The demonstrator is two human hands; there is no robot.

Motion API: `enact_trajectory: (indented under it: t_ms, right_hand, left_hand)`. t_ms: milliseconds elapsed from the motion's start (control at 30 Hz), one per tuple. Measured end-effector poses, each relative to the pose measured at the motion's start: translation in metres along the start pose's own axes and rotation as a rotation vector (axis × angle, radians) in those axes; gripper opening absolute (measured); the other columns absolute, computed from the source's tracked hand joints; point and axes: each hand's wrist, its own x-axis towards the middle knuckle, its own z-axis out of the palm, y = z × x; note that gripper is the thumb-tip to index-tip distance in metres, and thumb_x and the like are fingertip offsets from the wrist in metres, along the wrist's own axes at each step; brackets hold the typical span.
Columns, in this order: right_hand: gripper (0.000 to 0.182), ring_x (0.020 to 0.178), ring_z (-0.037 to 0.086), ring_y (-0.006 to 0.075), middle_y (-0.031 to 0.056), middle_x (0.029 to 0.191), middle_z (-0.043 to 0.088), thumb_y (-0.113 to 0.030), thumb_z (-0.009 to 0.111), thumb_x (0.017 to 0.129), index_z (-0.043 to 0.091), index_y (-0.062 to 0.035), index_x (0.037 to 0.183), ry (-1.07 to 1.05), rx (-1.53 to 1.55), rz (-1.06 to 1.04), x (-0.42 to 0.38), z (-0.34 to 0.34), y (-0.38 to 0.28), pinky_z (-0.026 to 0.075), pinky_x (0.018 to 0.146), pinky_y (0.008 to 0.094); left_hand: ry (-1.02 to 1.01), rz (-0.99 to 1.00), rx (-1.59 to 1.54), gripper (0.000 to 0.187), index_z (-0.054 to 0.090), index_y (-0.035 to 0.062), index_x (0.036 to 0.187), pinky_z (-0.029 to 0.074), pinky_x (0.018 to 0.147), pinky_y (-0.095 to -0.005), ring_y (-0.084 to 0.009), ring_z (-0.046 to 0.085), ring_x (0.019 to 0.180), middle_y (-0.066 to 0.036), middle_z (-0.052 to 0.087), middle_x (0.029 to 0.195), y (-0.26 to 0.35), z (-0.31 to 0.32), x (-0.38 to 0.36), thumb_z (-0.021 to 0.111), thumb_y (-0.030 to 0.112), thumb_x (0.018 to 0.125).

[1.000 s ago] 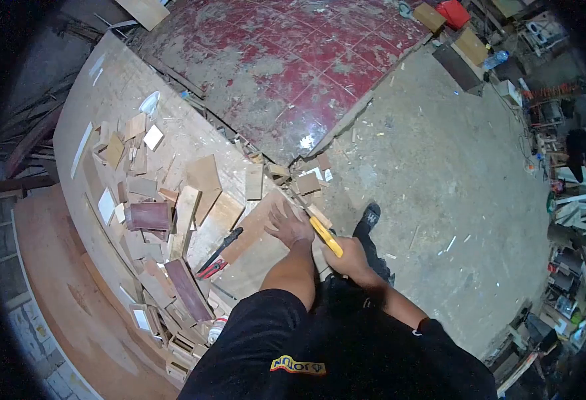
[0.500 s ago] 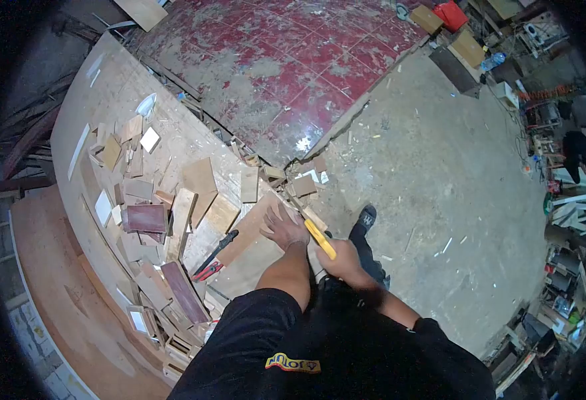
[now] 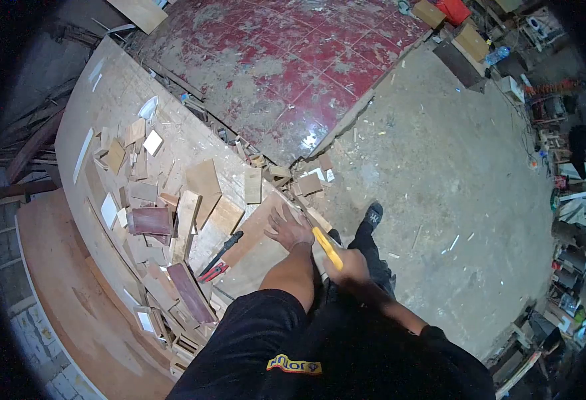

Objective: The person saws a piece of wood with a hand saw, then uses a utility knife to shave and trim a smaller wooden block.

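Observation:
My left hand [image 3: 289,231] lies flat with spread fingers on a brown wooden board [image 3: 247,248] at the bench's edge. Just right of it, my right hand [image 3: 348,267] is wrapped round the rear of a long yellow-handled tool [image 3: 327,247], blurred by motion. The tool slants up and left past the board's right edge; its working end is hard to make out. Beside the board, left of my left forearm, lie a black-handled tool [image 3: 230,244] and a red-handled one [image 3: 213,272].
Offcuts, including a dark red block [image 3: 151,221] and a dark red strip [image 3: 191,293], crowd the workbench [image 3: 116,87] on the left. My shoe [image 3: 373,215] stands on the concrete floor [image 3: 433,167]. Red tiles [image 3: 313,53] lie beyond; clutter lines the right side.
My right hand and the yellow-handled tool have slid slightly back toward my body. The left hand stays flat on the board. The whole view has shifted a little.

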Motion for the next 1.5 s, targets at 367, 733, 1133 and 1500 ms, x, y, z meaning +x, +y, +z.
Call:
enact_trajectory:
  t_ms: [367,733,1133,1500]
  right_hand:
    - [0.023,0.075,0.069,0.0372,0.0200,0.079,0.068,-0.028,0.072,0.077,0.068,-0.0066,0.085,-0.183,0.056,0.154,-0.072,-0.045,0.009,0.056,0.069,0.0452]
    - [0.025,0.076,0.067,0.0405,0.0194,0.078,0.068,-0.031,0.064,0.087,0.067,-0.0058,0.087,-0.033,0.109,-0.127,-0.040,-0.033,0.015,0.055,0.065,0.0459]
    - [0.040,0.070,0.065,0.0422,0.0220,0.074,0.065,-0.039,0.067,0.082,0.066,0.0007,0.085,-0.021,0.042,0.035,0.022,-0.014,-0.001,0.053,0.064,0.0470]
    - [0.029,0.076,0.068,0.0399,0.0218,0.074,0.066,-0.032,0.066,0.085,0.068,-0.0030,0.085,0.031,-0.029,-0.134,-0.033,-0.006,0.025,0.054,0.068,0.0473]
  left_hand:
    - [-0.043,-0.006,-0.004,0.061,0.036,0.0149,0.148,0.008,0.112,-0.0663,-0.0371,0.022,0.144,-0.019,0.027,0.154,0.005,-0.014,-0.002,0.050,0.038,0.093]
    - [0.004,0.015,-0.002,0.060,0.037,0.0140,0.146,0.010,0.112,-0.0660,-0.0380,0.023,0.142,-0.019,0.028,0.153,0.006,-0.008,0.001,0.051,0.037,0.092]
    - [-0.111,-0.036,0.032,0.062,0.032,0.0186,0.151,0.004,0.115,-0.0632,-0.0333,0.019,0.145,-0.016,0.024,0.156,0.003,-0.015,-0.005,0.045,0.043,0.096]
    - [-0.138,-0.056,0.035,0.066,0.030,0.0201,0.152,0.002,0.115,-0.0639,-0.0345,0.017,0.147,-0.016,0.022,0.158,0.006,-0.015,0.002,0.047,0.044,0.094]
